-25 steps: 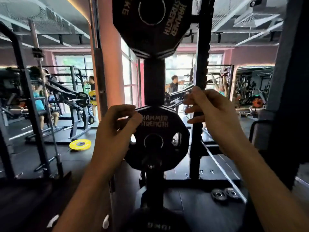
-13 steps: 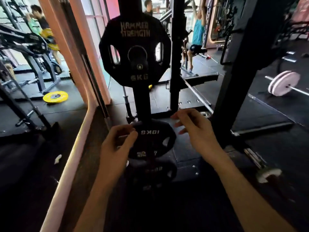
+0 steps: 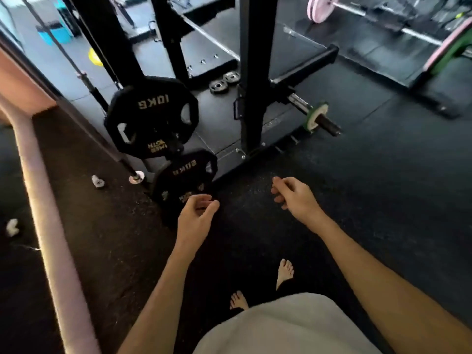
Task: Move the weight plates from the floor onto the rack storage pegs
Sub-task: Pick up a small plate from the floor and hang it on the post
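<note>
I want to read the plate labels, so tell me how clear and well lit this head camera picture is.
Head view: dim overall, floor near black; the 10KG plate label reads upside down but legible; the lower plate label is softer, slightly smeared; wide-angle bending curves the rack upright and pink ledge; both hands are evenly lit; daylight washes out the top left corner.

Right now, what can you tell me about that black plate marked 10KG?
The 10KG plate is a black, many-sided disc, rubbery-looking, with pale gold lettering that reads upside down from here and cut-out grip slots near its rim. It hangs upright on a low storage peg of the black rack, facing the camera. Just below it sits a second black plate; whether they touch is unclear. Neither the left hand nor the right hand touches it.
</note>
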Tool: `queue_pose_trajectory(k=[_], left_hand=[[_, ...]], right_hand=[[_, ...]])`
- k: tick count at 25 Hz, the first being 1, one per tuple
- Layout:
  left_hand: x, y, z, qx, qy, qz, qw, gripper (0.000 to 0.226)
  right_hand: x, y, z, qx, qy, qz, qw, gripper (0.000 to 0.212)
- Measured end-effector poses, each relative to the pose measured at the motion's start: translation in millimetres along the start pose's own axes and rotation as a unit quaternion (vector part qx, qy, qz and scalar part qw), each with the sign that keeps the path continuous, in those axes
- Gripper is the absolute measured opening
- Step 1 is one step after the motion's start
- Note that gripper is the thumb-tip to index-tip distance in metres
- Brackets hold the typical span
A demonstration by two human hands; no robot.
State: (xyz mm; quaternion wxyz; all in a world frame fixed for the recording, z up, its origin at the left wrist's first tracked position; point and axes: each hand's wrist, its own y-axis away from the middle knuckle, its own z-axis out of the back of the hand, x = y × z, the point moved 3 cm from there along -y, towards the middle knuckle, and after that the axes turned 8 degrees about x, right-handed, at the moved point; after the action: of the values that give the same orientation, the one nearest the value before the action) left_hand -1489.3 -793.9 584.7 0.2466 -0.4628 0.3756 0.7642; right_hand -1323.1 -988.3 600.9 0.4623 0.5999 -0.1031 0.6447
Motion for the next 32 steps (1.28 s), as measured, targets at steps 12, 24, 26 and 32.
queue_pose_trajectory(k=[12, 24, 26, 32], left_hand=[[108, 46, -228, 0.354, -0.363, 0.229, 0.831, 0.023], [37, 42, -509, 0.438, -0.502, 0.088, 0.741, 0.027], [29, 29, -548, 0.448, -0.509, 0.100, 0.728, 0.024], [-20, -45, -680, 0.474, -0.512, 0.093, 0.710, 0.019]], right_hand=[[-303, 173, 134, -0.070, -0.067, -0.319, 0.943, 0.018], [-450, 275, 317, -0.118, -0.140, -0.438, 0.880, 0.027], [-462, 263, 336, -0.108, -0.145, -0.447, 0.876, 0.026], [-472, 196, 441, -0.073, -0.091, -0.453, 0.884, 0.017]])
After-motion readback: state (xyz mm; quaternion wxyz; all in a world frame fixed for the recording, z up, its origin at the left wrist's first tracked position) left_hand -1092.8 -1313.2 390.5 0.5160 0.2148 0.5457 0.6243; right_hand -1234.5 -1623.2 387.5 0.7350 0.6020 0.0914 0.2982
